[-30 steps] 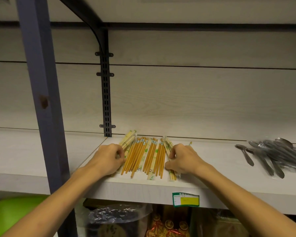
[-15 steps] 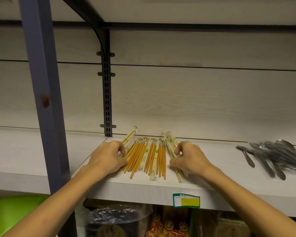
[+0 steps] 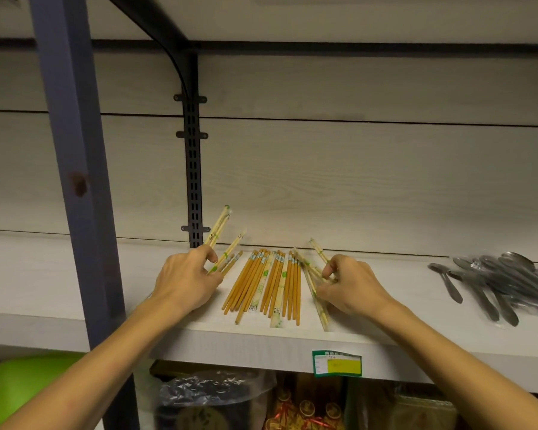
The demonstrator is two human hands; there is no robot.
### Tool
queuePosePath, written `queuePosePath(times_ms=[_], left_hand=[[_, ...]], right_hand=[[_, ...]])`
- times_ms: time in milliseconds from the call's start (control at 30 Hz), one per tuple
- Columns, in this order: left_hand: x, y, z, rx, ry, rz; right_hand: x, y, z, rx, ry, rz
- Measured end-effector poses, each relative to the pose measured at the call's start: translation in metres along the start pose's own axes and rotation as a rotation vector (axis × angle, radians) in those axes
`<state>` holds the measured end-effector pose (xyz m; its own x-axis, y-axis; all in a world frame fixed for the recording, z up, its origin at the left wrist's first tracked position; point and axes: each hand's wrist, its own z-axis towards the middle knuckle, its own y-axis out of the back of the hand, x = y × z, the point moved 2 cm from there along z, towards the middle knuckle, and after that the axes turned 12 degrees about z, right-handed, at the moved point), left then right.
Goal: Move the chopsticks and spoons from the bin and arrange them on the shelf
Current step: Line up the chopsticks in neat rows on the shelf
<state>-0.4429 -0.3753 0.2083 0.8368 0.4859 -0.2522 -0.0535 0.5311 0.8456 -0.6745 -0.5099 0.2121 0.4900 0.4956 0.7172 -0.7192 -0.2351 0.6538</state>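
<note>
**Chopsticks on shelf, both hands engaged**

Left hand (image 3: 185,282): fingers pinching several paper-wrapped pale bamboo chopsticks (image 3: 219,228), tips raised.
Right hand (image 3: 348,285): fingers curled round more wrapped chopsticks (image 3: 319,302).
Between hands: loose orange-brown wooden chopsticks (image 3: 263,285), flat on white wood-grain shelf (image 3: 385,330).
Well right of right hand: steel spoons (image 3: 491,283).

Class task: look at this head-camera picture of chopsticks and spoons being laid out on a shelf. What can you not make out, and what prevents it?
- Bin: not in the head view at all.
- Spoons: cut off by the right edge, blurred, so uncountable.
- Price label on the shelf edge: print too small.
- Wrapped chopsticks gripped by the left hand: lower ends hidden behind it.
- Right hand: covers part of its chopsticks.
</note>
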Motion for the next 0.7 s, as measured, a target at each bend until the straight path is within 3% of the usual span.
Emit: queuePosePath(times_ms=[300, 500, 700], left_hand=[[-0.018, -0.008, -0.003, 0.044, -0.165, -0.130], [-0.024, -0.021, -0.001, 0.112, -0.203, -0.100], [-0.032, -0.014, -0.006, 0.135, -0.180, -0.091]], right_hand=[[0.001, 0.000, -0.005, -0.059, 0.104, 0.032], [0.004, -0.014, -0.001, 0.086, -0.020, -0.111], [0.005, -0.006, -0.002, 0.041, -0.012, -0.078]])
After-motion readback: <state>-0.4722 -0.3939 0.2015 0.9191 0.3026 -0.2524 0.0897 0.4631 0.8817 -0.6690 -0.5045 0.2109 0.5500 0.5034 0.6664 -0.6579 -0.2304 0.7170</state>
